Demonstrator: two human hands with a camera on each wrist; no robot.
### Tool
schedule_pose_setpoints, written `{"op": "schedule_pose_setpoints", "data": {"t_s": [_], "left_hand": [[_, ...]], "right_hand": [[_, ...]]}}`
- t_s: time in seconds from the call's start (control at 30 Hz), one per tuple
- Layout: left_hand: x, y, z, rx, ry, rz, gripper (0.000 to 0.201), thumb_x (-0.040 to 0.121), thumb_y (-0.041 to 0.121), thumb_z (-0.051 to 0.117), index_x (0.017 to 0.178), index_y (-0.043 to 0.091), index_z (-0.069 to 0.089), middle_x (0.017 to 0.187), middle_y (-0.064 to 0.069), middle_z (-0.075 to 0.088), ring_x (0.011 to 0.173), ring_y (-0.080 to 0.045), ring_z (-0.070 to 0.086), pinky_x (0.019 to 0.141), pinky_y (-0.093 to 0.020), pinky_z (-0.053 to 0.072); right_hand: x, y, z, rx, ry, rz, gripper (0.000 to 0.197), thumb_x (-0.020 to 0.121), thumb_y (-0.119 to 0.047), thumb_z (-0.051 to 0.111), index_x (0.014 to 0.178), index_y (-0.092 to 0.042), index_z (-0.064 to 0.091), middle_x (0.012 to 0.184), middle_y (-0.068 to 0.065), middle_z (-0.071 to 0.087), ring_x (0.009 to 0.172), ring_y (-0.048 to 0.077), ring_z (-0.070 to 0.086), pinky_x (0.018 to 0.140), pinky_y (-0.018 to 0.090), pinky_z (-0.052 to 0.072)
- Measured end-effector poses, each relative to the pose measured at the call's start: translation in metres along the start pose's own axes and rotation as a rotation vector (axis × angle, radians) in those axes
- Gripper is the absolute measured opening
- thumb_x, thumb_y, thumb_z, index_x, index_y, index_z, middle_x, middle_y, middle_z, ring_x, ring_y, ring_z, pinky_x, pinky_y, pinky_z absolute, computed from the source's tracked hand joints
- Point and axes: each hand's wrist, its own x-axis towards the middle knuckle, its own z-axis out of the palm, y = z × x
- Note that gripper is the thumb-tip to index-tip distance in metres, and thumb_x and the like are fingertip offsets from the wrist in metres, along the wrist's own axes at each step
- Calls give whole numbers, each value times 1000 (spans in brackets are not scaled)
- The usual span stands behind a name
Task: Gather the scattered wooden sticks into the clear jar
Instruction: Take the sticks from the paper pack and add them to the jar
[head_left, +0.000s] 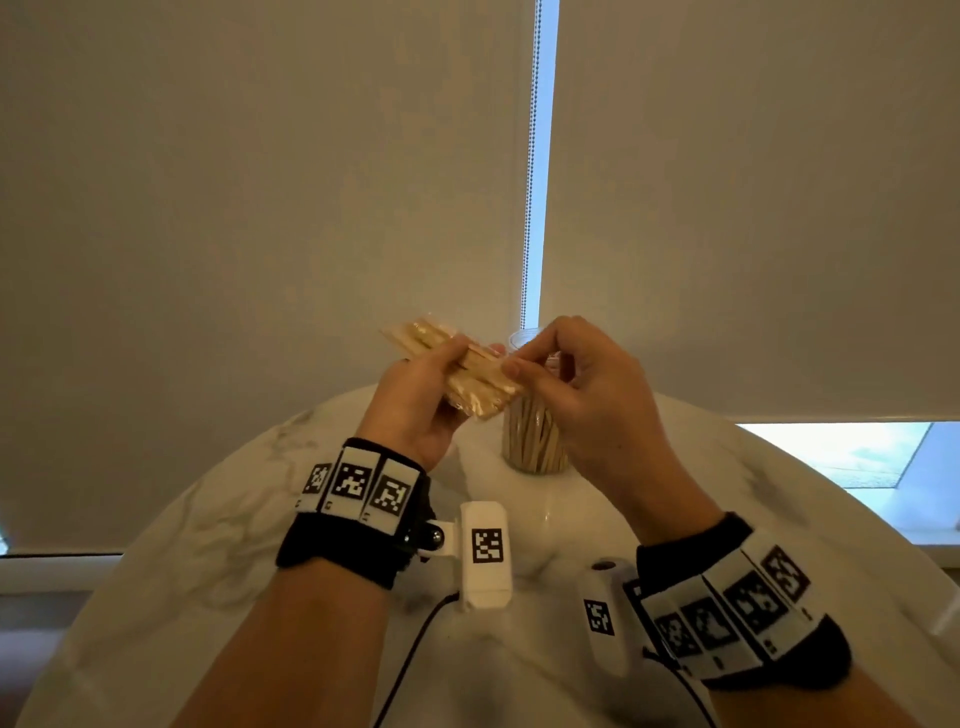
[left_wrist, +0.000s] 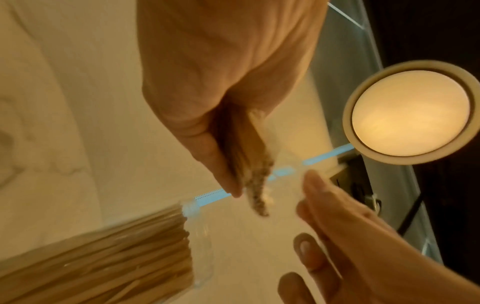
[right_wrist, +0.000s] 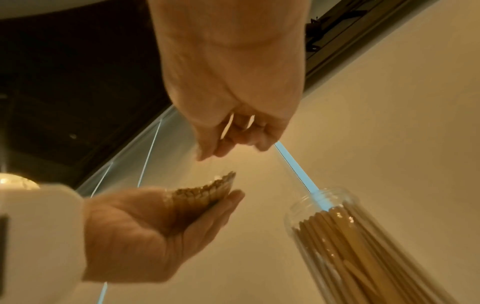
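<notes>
A bundle of wooden sticks (head_left: 475, 382) in a clear plastic wrapper is gripped in my left hand (head_left: 441, 364), raised above the table. My right hand (head_left: 519, 361) meets the bundle's near end with curled fingers, thumb and forefinger pinching the loose wrapper there. The left wrist view shows the bundle's stick ends (left_wrist: 255, 185) poking out of the left hand (left_wrist: 207, 123), with the right hand's fingertips (left_wrist: 311, 181) just beside them. The clear jar (head_left: 535, 441) stands upright and open below both hands, with several sticks (right_wrist: 350, 246) in it.
The round white marble table (head_left: 260, 519) carries the jar near its far edge. Roller blinds (head_left: 260, 208) hang close behind it, with a bead chain (head_left: 532, 156) at the gap. A round lit lamp (left_wrist: 410, 113) is overhead. A cable (head_left: 415, 649) runs from the left wrist camera.
</notes>
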Motion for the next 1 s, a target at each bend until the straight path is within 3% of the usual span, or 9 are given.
{"op": "schedule_pose_setpoints", "data": {"t_s": [0.07, 0.13, 0.3, 0.43, 0.5, 0.7, 0.83, 0.93, 1.0], "left_hand": [[3, 7, -10, -107, 16, -64, 35, 101, 19, 55, 132, 3, 53, 109, -18, 74, 94, -29, 74, 73, -41, 62], [3, 14, -19, -155, 21, -97, 44, 101, 22, 54, 141, 4, 48, 118, -19, 71, 104, -32, 71, 84, -44, 59], [-4, 23, -22, -115, -22, -31, 33, 105, 16, 47, 133, -1, 52, 114, -19, 73, 96, -27, 74, 80, -42, 61], [-3, 26, -22, -127, 116, 160, 31, 104, 16, 52, 129, 0, 56, 109, -15, 74, 94, -25, 75, 79, -41, 62], [-4, 25, -20, -128, 181, 273, 26, 103, 17, 54, 125, 4, 57, 105, -12, 75, 92, -23, 76, 77, -38, 62], [-10, 7, 7, -20, 229, 492, 17, 103, 21, 55, 114, 10, 61, 98, -8, 76, 91, -24, 75, 80, -43, 61], [-15, -19, 27, 118, 162, 490, 16, 102, 29, 56, 107, 15, 64, 95, -4, 76, 89, -17, 74, 84, -42, 60], [-18, -33, 35, 149, 103, 463, 12, 96, 31, 63, 104, 22, 63, 98, -6, 74, 91, -19, 73, 87, -45, 59], [-20, -33, 36, 125, 91, 457, 12, 97, 32, 63, 107, 26, 62, 101, -5, 74, 92, -15, 72, 80, -35, 59]], "right_hand": [[-1, -11, -3, 97, -172, -2, 5, 92, -27, 68, 90, -22, 67, 95, -15, 63, 77, 14, 53, 67, 32, 48], [-1, -14, -4, 190, -319, 30, 6, 96, -29, 62, 96, -23, 65, 98, -10, 65, 80, 19, 56, 73, 39, 51], [-7, -5, 0, 129, -425, 78, 15, 101, -41, 51, 109, -34, 61, 80, 1, 67, 73, 16, 62, 72, 31, 52], [-8, 13, 9, 80, -290, 255, 43, 102, -45, 48, 76, -19, 70, 64, 5, 64, 57, 10, 57, 61, 28, 48], [-6, 26, 11, 57, -213, 418, 47, 102, -45, 46, 73, -15, 68, 61, 2, 64, 57, 11, 59, 63, 35, 52], [-5, 24, 12, 541, -149, 1029, 52, 106, -46, 38, 105, -1, 63, 89, 20, 70, 77, 30, 69, 72, 39, 60], [-12, 28, 18, 749, -210, 1177, 52, 107, -44, 33, 117, 1, 57, 99, 27, 72, 81, 36, 73, 69, 42, 63], [-17, 38, 22, 830, -207, 1247, 46, 107, -34, 35, 123, -1, 61, 92, 20, 69, 75, 28, 71, 63, 37, 60], [-21, 45, 25, 857, -173, 1273, 42, 104, -25, 35, 126, 0, 61, 85, 16, 67, 66, 23, 67, 58, 33, 56]]}}
